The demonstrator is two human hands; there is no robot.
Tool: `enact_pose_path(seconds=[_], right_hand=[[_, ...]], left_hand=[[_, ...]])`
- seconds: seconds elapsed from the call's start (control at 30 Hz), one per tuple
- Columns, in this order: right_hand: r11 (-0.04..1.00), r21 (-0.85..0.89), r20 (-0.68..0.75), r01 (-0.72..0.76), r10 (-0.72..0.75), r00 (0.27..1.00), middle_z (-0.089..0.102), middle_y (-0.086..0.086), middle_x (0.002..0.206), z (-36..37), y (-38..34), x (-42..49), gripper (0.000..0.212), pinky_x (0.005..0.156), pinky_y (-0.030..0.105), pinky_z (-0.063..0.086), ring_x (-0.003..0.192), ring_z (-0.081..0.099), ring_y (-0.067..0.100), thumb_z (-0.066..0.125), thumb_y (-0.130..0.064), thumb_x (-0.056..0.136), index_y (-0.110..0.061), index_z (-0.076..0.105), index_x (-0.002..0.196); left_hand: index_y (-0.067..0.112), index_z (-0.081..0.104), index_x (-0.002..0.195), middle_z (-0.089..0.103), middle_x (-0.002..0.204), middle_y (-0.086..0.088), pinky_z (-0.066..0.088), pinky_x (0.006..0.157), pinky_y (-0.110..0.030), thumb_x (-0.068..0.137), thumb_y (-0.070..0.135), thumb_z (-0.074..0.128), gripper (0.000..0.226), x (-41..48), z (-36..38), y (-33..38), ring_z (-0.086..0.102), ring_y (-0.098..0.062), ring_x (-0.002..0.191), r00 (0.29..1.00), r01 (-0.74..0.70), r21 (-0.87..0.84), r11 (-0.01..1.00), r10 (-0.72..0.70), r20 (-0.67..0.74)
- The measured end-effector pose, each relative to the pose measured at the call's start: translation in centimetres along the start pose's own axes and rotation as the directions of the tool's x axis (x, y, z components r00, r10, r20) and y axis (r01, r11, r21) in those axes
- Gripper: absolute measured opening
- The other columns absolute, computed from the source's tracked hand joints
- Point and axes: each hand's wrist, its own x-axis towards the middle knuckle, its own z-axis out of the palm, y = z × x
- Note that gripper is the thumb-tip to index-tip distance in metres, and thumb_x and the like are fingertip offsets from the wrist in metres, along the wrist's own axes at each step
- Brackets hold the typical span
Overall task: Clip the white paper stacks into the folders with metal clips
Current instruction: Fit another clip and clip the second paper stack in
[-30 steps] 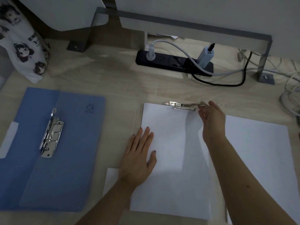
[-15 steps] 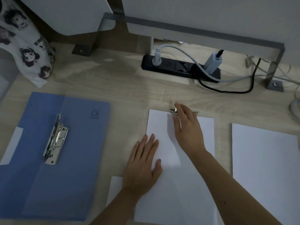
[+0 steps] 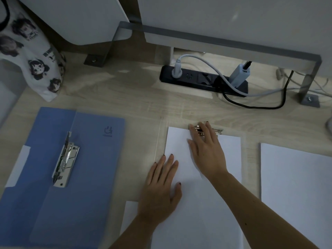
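Nearest to us, the left hand (image 3: 159, 187) lies flat, with fingers straight and a little spread, on the left edge of the white paper stack (image 3: 201, 221) in the middle of the wooden desk (image 3: 125, 97). A little farther, the right hand (image 3: 206, 150) reaches over the same stack. Its fingers are stretched out and laid on the metal clip (image 3: 217, 130) at the top edge of the paper, and it grips nothing. The fingers cover most of the clip, so we cannot tell if it is closed on the sheets.

To the right, apart from this stack, lies a second paper stack (image 3: 296, 186). To the left lies an open blue folder (image 3: 93, 177) with a silver clamp (image 3: 66, 159) on it.

Farther back the desk carries a black power strip (image 3: 203, 81) with plugs and cables, and at the far left a printed cloth bag (image 3: 36, 65). A grey metal bracket (image 3: 233, 42) and white panels (image 3: 233, 15) stand at the back. The light in the room is dim.
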Motion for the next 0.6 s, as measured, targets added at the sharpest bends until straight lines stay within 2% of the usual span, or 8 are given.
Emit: enact_pose_path(seconds=[0.1, 0.23, 0.33, 0.4, 0.5, 0.6], right_hand=[[1.0, 0.007, 0.002, -0.02, 0.02, 1.0, 0.035, 0.015, 0.149, 0.3, -0.3, -0.2, 0.051, 0.114, 0.041, 0.025, 0.142, 0.021, 0.031, 0.027, -0.038, 0.096, -0.016, 0.036, 0.141], [0.999, -0.016, -0.002, -0.028, 0.028, 1.0, 0.013, 0.011, 0.157, 1.1, -0.8, -0.9, 0.059, 0.118, 0.034, 0.0, 0.145, -0.003, 0.022, 0.021, -0.045, 0.096, -0.019, 0.015, 0.148], [0.999, -0.002, 0.0, -0.041, 0.041, 0.999, 0.004, 0.008, 0.158, 1.4, -0.8, -1.1, 0.062, 0.115, 0.026, -0.016, 0.144, -0.011, 0.019, 0.016, -0.05, 0.094, -0.02, 0.009, 0.149], [0.999, 0.018, 0.016, -0.029, 0.029, 0.999, -0.002, 0.007, 0.158, 1.1, -0.7, -0.9, 0.063, 0.113, 0.023, -0.021, 0.143, -0.016, 0.018, 0.014, -0.051, 0.094, -0.021, 0.004, 0.149], [0.989, 0.144, 0.056, -0.021, 0.013, 0.998, -0.003, 0.007, 0.158, -0.1, -0.4, -1.2, 0.062, 0.116, 0.029, -0.011, 0.143, -0.015, 0.018, 0.025, -0.046, 0.096, -0.021, 0.005, 0.149], [0.939, 0.314, 0.05, -0.143, 0.134, 0.99, 0.003, 0.005, 0.158, -2.3, 1.0, -3.7, 0.059, 0.12, 0.035, 0.004, 0.146, -0.004, 0.019, 0.034, -0.04, 0.096, -0.022, 0.012, 0.148]], left_hand=[[0.019, 0.034, 0.142, 0.028, 0.152, 0.003, 0.007, 0.119, -0.029, 0.091, 0.041, 0.042, 0.057, 0.0, 0.0, 0.0, 0.016, -0.014, 0.144, 1.0, 0.007, 0.0, 1.0, -0.007, 0.014], [0.019, 0.032, 0.142, 0.028, 0.152, 0.003, 0.008, 0.119, -0.03, 0.091, 0.042, 0.041, 0.056, 0.0, 0.0, 0.0, 0.016, -0.014, 0.144, 1.0, 0.009, 0.0, 1.0, -0.009, 0.018], [0.018, 0.033, 0.141, 0.029, 0.151, 0.002, 0.007, 0.119, -0.029, 0.091, 0.04, 0.043, 0.056, -0.1, 0.0, 0.1, 0.017, -0.014, 0.144, 1.0, -0.006, -0.002, 1.0, 0.006, 0.0], [0.018, 0.034, 0.141, 0.028, 0.151, 0.003, 0.006, 0.119, -0.028, 0.09, 0.038, 0.044, 0.056, 0.0, 0.1, 0.0, 0.016, -0.013, 0.144, 1.0, -0.008, -0.008, 1.0, 0.008, -0.011], [0.019, 0.031, 0.143, 0.024, 0.154, 0.005, 0.006, 0.12, -0.028, 0.091, 0.036, 0.042, 0.056, -0.1, 0.3, 0.1, 0.012, -0.012, 0.145, 1.0, -0.014, -0.038, 0.999, 0.013, -0.016], [0.018, 0.031, 0.143, 0.022, 0.155, 0.004, 0.008, 0.119, -0.029, 0.092, 0.035, 0.039, 0.055, -0.2, 0.2, 0.0, 0.012, -0.013, 0.145, 1.0, -0.024, -0.019, 1.0, 0.024, -0.008]])
